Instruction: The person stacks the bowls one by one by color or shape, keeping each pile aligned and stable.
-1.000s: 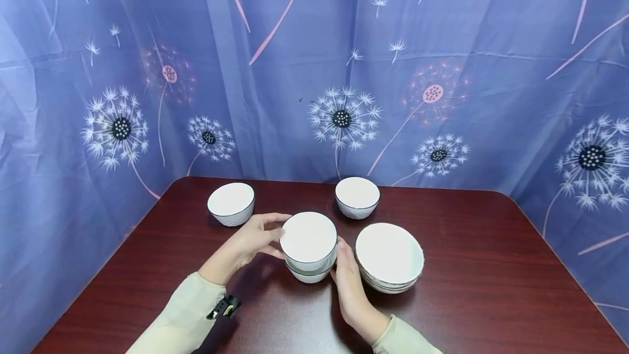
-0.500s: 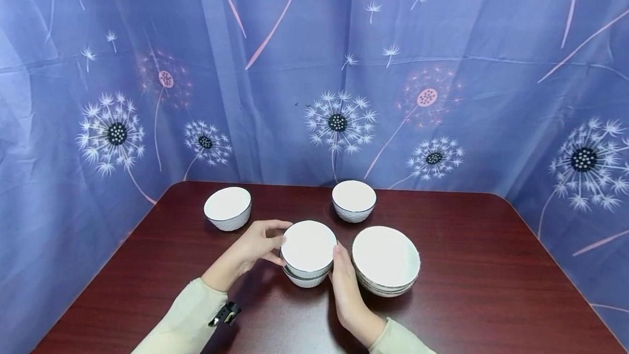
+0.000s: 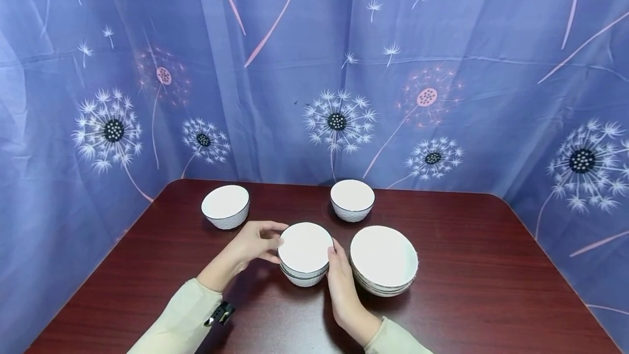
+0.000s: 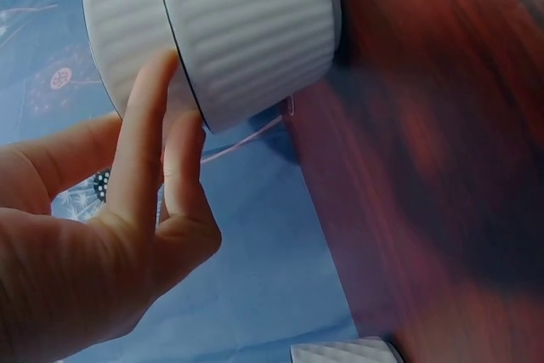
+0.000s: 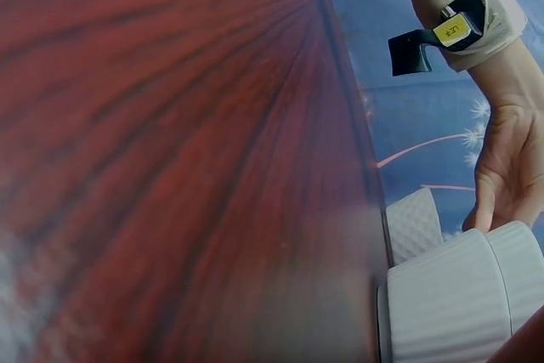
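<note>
Near the middle of the table, a white bowl with a dark rim (image 3: 305, 248) sits nested in a second ribbed white bowl (image 3: 303, 282). In the left wrist view the lower bowl (image 4: 255, 36) shows its ribbed wall, with the upper bowl (image 4: 123, 40) rising past its rim. My left hand (image 3: 254, 245) holds the upper bowl from the left, thumb at the rim and fingertips (image 4: 161, 65) along the side. From the right, my right hand (image 3: 342, 283) grips the pair's side, thumb near the rim; its other fingers are mostly hidden.
Right beside my right hand stands a stack of wider white bowls (image 3: 384, 258). One small textured bowl (image 3: 226, 207) is at the back left, another (image 3: 352, 201) at the back centre. A dandelion-print curtain (image 3: 275, 124) hangs behind the dark red table (image 3: 481, 266).
The upper bowl has sunk lower into the bottom bowl, narrowing the gap between their rims. Both hands have come down with it, and the head view has shifted slightly.
</note>
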